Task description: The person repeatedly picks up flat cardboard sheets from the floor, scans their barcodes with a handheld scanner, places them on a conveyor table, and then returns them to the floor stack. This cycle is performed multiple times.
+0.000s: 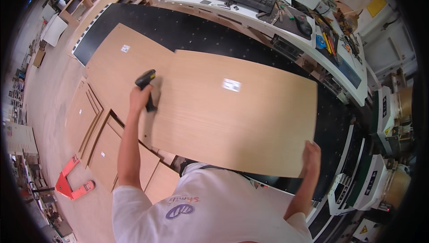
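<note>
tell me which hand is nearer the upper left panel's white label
Left. The left hand, holding a black barcode scanner, is below the white label, slightly to its right; the right hand is farther off at the lower right corner of the central wood-grain panel.

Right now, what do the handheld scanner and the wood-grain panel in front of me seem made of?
Handheld scanner: probably molded plastic, from its rounded black body; blur obscures the finish. Wood-grain panel: likely veneered or laminated board, matte tan with fine streaks; core unclear.
</note>
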Demonstrator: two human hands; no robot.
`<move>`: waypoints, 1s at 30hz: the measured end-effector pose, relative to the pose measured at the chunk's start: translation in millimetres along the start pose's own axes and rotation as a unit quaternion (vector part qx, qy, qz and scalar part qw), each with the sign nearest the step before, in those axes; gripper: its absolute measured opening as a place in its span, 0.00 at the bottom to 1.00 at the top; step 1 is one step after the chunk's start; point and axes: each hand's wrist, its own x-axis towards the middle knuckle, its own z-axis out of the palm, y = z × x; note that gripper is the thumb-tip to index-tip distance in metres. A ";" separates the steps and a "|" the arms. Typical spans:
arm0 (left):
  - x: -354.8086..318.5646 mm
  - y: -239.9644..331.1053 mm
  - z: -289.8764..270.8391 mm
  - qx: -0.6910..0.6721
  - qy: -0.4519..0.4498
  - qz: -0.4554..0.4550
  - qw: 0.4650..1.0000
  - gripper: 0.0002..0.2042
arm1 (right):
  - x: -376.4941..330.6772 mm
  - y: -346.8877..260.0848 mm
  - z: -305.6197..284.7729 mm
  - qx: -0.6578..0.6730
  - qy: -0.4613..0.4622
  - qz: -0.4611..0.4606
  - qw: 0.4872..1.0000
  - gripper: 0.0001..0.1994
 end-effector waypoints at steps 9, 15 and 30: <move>109.8 -58.2 -17.5 0.090 -0.046 -0.031 0.994 0.31 | -20.4 -18.5 -133.3 -0.472 0.273 0.038 0.838 0.39; 126.4 -60.3 -12.0 0.107 -0.040 -0.007 0.993 0.31 | -16.3 -23.8 -137.6 -0.524 0.296 -0.021 0.798 0.36; 66.1 277.8 44.1 0.067 0.091 0.518 0.848 0.17 | 176.9 -278.5 241.4 -0.491 0.212 -0.532 0.657 0.25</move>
